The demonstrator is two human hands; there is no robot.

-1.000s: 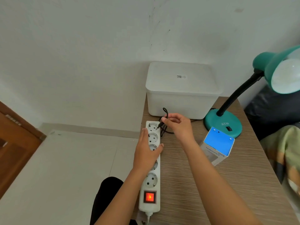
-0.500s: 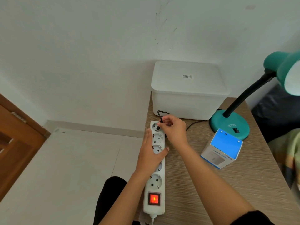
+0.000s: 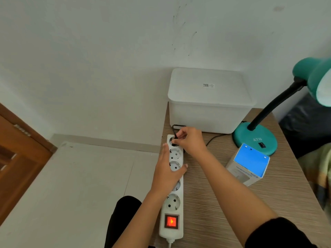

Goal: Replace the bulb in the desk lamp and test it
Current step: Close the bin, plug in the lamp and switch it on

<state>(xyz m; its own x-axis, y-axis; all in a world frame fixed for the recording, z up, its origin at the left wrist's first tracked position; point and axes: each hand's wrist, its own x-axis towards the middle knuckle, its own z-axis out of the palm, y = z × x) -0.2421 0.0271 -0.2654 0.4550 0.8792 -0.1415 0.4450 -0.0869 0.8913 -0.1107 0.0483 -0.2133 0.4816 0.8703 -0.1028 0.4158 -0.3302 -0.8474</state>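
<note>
A white power strip (image 3: 172, 204) lies along the desk's left edge, its red switch (image 3: 171, 221) lit. My left hand (image 3: 167, 169) presses down on the strip's middle. My right hand (image 3: 190, 139) pinches the lamp's black plug (image 3: 174, 141) at the farthest socket. The black cord (image 3: 213, 137) runs from there to the teal desk lamp (image 3: 255, 138), which stands at the back right. Its shade (image 3: 317, 81) is at the frame's right edge; I cannot see the bulb inside.
A white lidded bin (image 3: 209, 99) stands against the wall at the back of the wooden desk (image 3: 223, 203). A blue-topped carton (image 3: 248, 164) sits in front of the lamp base. Left of the desk is pale floor and a brown door (image 3: 16, 154).
My right hand has brought the plug down from above the strip onto the farthest socket. The cord has been drawn straighter. My left hand stays on the strip.
</note>
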